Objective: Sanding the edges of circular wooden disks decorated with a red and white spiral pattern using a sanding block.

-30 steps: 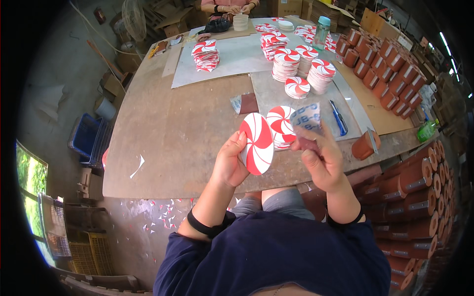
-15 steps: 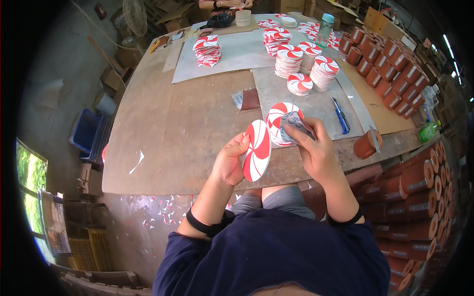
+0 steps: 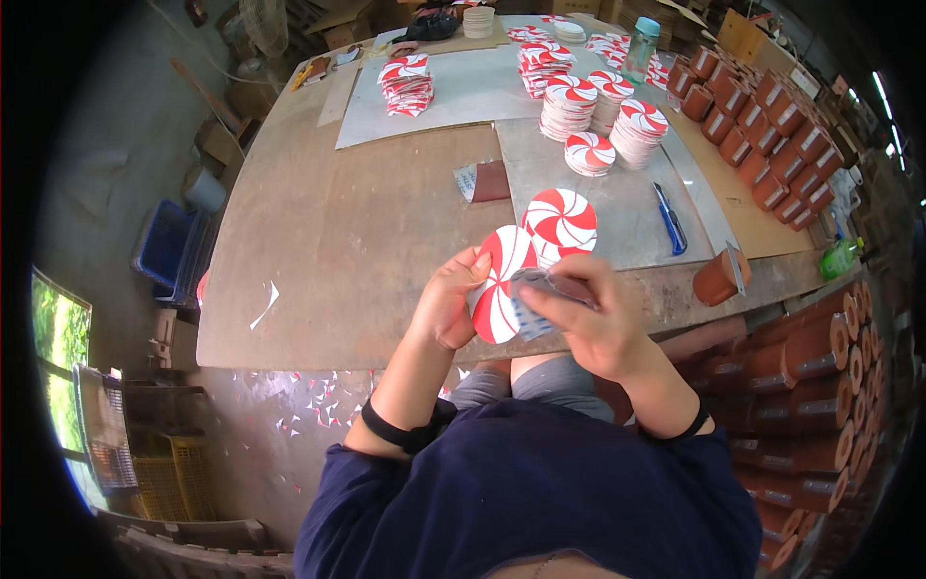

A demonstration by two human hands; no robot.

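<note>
My left hand point(image 3: 453, 294) is closed on the left edge of a round disc point(image 3: 503, 253) with a red-and-white swirl, held tilted above the table's front edge. Pinched in my right hand point(image 3: 603, 323) is a piece of sandpaper point(image 3: 532, 323), its printed backing showing. The sandpaper lies at the disc's right edge; whether they touch I cannot tell. Just beyond, more swirl discs point(image 3: 559, 220) rest on the table. A second piece of sandpaper point(image 3: 490, 181), brown with a pale printed part, lies farther back.
Stacks of swirl discs point(image 3: 569, 106) stand at the back right, and a pile of swirl pieces point(image 3: 405, 82) at the back left. A blue utility knife point(image 3: 669, 220) lies right of my hands. Brown cylinders point(image 3: 772, 125) crowd the right side. A bottle point(image 3: 640, 53) stands far back.
My right hand has brought the sandpaper left and down, from over the discs on the table to the held disc's right edge. The held disc has turned to face upward more.
</note>
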